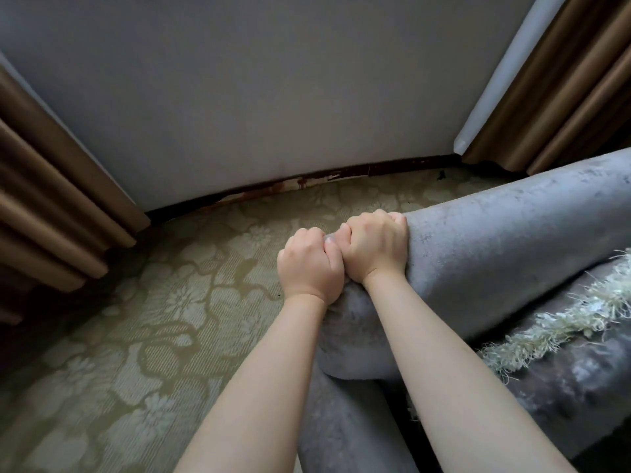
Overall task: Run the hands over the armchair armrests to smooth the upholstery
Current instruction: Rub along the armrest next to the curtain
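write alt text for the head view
The left hand and right hand grip the front end of a grey armrest side by side, fingers curled over its edge. Beyond it lie a patterned carpet, a grey wall and brown curtains on both sides.

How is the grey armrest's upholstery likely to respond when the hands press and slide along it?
The armrest probably gives softly: its padded end looks rounded where the left hand and right hand curl over it. Its nap shows patchy streaks, so stroking likely drags and leaves marks.
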Motion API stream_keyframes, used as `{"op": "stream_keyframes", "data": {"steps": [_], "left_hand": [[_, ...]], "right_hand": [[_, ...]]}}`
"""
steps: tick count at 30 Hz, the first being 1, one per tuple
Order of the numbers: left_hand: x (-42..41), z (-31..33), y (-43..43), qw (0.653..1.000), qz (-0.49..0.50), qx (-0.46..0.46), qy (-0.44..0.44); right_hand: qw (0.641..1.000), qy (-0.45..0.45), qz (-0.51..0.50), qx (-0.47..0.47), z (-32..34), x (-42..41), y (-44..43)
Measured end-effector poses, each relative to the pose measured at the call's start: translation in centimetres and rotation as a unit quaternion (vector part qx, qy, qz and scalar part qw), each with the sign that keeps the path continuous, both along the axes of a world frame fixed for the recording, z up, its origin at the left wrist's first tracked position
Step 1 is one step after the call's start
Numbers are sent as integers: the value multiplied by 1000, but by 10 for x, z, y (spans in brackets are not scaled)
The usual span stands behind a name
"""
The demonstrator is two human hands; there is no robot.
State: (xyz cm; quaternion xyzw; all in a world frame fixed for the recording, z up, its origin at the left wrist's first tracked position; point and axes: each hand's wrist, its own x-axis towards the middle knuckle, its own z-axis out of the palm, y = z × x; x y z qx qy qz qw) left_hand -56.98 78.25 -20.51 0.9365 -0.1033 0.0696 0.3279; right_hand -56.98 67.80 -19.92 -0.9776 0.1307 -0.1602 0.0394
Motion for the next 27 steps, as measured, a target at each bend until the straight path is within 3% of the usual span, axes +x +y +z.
{"op": "stream_keyframes", "data": {"steps": [4,12,27], "left_hand": [[-23,14,-3,998,19,19,54],[-76,11,42,998,48,10,49],[-63,-1,42,1000,9,-28,-2]], "right_hand": [[997,59,53,-21,16,-23,1],[992,92,90,-12,15,-70,42],[1000,-8,13,-1,7,-57,45]]}}
